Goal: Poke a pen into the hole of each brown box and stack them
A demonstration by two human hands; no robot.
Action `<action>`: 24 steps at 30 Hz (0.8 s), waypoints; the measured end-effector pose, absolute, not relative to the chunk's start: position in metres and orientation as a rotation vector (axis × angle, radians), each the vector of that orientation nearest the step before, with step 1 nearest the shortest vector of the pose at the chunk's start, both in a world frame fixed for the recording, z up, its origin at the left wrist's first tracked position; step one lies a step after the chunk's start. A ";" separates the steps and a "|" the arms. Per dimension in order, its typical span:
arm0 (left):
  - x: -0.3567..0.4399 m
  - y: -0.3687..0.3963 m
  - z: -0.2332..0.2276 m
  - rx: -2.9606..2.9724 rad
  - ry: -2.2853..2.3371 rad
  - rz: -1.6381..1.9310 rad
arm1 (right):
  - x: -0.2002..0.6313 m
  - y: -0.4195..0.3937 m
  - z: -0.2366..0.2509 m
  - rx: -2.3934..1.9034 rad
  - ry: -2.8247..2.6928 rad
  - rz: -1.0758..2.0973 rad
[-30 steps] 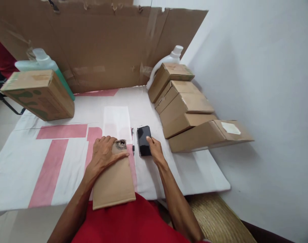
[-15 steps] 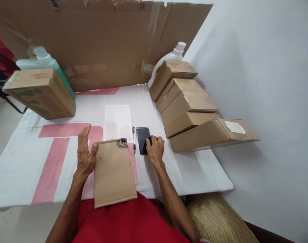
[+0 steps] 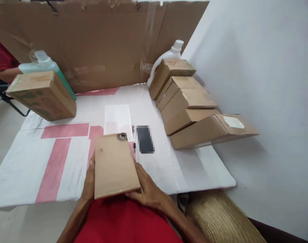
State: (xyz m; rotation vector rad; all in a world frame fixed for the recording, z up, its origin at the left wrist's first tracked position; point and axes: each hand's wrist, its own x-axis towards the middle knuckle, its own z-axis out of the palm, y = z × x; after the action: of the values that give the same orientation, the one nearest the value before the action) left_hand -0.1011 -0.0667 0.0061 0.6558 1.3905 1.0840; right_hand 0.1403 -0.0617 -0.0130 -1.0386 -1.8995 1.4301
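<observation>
Presently: desk point(image 3: 201, 168), near edge, flat cardboard box point(image 3: 114, 165), now lifted off it, its near end gripped between left hand point(image 3: 89, 182) and right hand point(image 3: 146, 189); phone point(image 3: 145, 139) released, lying beside pen point(image 3: 134, 138), mid-desk.

phone point(image 3: 145, 139) pixelated; left hand point(image 3: 89, 182) mostly hidden (behind the flat box point(image 3: 114, 165)).

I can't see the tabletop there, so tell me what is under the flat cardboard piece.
Both hands, left hand and right hand, hold the cardboard piece from beneath, above the cloth. Their fingers underneath are hidden.
</observation>
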 end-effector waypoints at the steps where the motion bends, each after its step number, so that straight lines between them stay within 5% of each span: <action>1: -0.106 -0.062 0.018 0.631 1.381 1.056 | 0.140 -0.052 0.001 -1.053 -1.881 1.395; 9: -0.154 -0.068 0.071 1.089 1.468 0.959 | 0.150 -0.014 0.090 -1.070 -1.592 1.331; 15: -0.158 -0.075 0.028 1.192 1.660 0.953 | 0.147 -0.010 0.070 -1.076 -1.619 1.544; 24: -0.124 -0.068 0.021 1.468 1.286 0.755 | 0.156 -0.040 0.043 -1.141 -1.440 0.891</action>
State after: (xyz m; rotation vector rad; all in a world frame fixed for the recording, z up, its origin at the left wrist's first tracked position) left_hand -0.1241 -0.0684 0.0212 1.4678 1.2865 0.7547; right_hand 0.1557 -0.0403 0.0430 -1.1408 -1.4398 0.8914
